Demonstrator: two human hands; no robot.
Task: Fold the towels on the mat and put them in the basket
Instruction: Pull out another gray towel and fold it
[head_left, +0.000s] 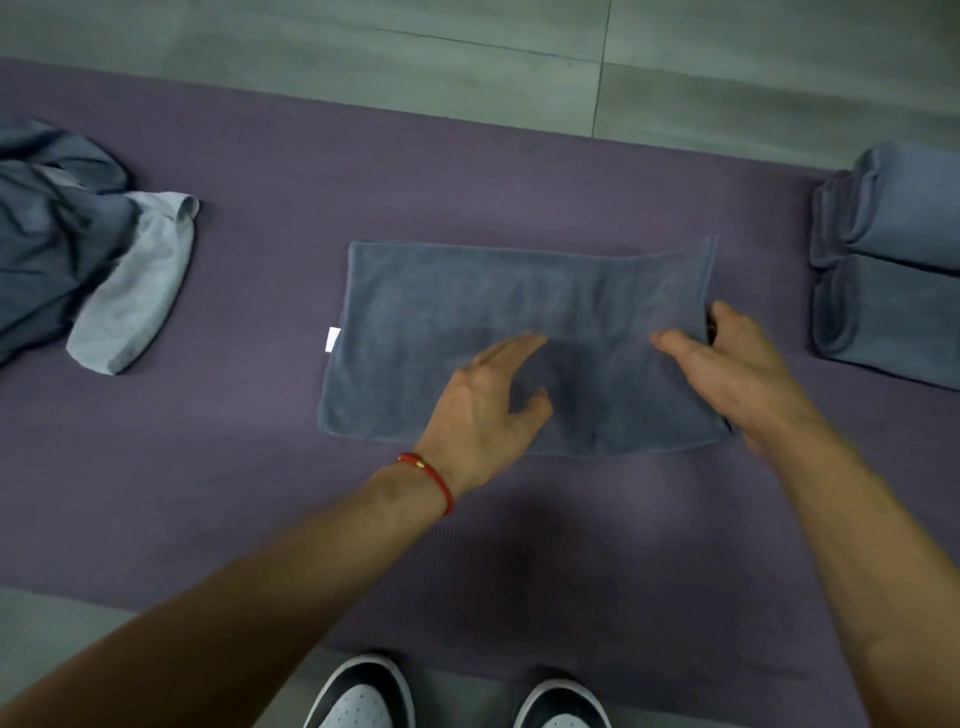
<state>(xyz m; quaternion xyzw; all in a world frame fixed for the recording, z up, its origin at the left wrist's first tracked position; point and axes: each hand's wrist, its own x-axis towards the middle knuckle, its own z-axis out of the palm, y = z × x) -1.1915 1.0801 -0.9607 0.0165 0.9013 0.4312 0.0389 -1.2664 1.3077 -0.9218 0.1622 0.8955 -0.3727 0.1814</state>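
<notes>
Head view, done: folded towels (898, 260) lying at 3 o'clock.
Underway: left hand (488, 400) flat, pressing towel (467, 312); right hand (737, 358) pinching its edge.
Waiting: heap (67, 234) at 9 o'clock.
Basket: not showing.

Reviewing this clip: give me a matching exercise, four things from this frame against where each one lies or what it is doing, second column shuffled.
Things:
1. flat grey towel
2. crumpled towel pile
3. folded towels
4. right hand

Places or states:
A. at the mat's right edge
B. gripping the flat towel's right end
C. spread out in the middle of the purple mat
D. heaped at the mat's left side

Pairs: 1-C, 2-D, 3-A, 4-B
</notes>
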